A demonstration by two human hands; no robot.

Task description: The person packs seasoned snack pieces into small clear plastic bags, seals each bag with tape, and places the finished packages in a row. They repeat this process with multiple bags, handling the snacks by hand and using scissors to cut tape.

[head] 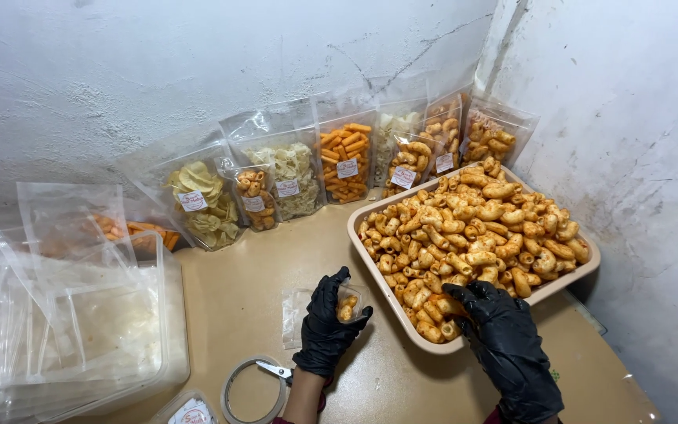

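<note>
A small home-style snack packing corner: sealed clear pouches of chips and orange sticks (308, 169) line a rough whitewashed wall (198, 63), beside a beige plastic tray of curled orange snacks (582, 271) and a tub of empty clear bags (170, 314).

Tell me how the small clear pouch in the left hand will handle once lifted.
The clear pouch looks like thin film, so probably floppy. With only a few curled snacks inside, it is likely light. Its open mouth may spill if the left hand tilts it.

A small clear plastic pouch (319, 305) lies on the beige worktop (237, 298), its open mouth held up and facing a tan rectangular tray (370, 263) heaped with curled orange-dusted snacks (472, 228); a few sit inside the pouch.
</note>
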